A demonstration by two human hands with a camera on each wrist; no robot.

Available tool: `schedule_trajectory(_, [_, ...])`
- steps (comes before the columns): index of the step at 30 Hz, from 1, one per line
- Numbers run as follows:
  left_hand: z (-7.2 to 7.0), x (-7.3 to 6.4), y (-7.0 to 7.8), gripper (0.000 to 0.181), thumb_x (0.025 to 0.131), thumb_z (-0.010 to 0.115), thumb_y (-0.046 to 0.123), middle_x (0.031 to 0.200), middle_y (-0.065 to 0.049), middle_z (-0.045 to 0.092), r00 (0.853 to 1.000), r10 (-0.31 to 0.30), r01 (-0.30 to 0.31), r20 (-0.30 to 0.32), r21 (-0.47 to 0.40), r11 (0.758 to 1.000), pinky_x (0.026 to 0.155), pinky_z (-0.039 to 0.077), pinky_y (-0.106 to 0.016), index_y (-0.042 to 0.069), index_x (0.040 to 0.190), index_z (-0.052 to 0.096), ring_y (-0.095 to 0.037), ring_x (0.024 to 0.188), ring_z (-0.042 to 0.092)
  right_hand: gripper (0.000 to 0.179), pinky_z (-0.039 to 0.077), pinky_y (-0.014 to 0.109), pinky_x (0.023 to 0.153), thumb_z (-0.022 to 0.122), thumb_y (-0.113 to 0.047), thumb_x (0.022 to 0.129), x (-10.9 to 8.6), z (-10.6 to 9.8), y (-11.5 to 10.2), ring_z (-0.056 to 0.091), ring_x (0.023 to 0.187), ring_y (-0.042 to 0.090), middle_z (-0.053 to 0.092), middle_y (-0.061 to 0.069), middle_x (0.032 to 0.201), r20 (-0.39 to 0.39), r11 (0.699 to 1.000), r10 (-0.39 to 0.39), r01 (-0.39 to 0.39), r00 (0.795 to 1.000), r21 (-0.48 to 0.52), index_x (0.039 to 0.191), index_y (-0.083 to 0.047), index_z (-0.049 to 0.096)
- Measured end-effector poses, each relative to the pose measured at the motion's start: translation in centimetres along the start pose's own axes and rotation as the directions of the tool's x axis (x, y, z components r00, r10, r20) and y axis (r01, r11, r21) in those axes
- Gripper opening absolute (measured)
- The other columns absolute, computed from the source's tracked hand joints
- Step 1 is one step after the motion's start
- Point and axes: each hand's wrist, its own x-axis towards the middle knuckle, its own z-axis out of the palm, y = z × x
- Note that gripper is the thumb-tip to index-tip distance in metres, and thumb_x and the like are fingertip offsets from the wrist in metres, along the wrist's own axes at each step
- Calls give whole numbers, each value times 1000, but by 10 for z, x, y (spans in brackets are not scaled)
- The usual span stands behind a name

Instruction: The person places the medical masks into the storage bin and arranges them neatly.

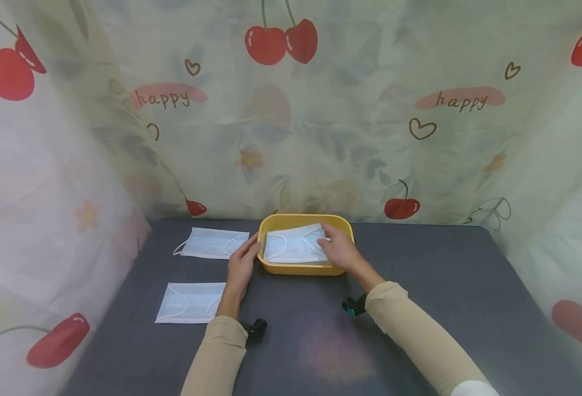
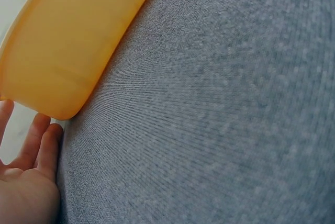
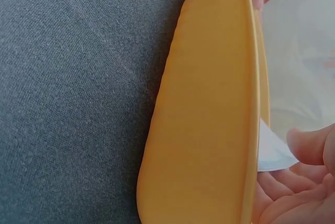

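Pinching a mask, the right fingers escape the left wrist view, where extended left fingers touch the tray.

A dark grey tabletop is carrying a yellow bin — a far mask and a near mask are lying to its left.

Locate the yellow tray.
Head view, centre: yellow tray at the far side of the table, left hand at its left end, right hand over its right end.
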Motion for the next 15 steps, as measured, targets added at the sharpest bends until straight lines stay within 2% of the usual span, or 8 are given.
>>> schedule_trajectory(7, [1,1,-1,42,98,63,45,151,7,57,1000,-1,1,-7,-4,1000,128,28,-43,38,140,61,-16,151,40,66,41,51,118,56,-19,104,-1,-4,3,47,144,37,38,19,163,24,999,12,-13,1000,50,161,-5,26])
schedule_trajectory(15, [1,1,0,42,99,62,45,152,7,56,1000,-11,11,-8,3,1000,128,28,-44,39,141,61,-17,151,38,68,37,54,120,58,-21,103,-5,-8,12,38,149,40,32,17,166,57,996,-56,52,997,76,161,-5,26])
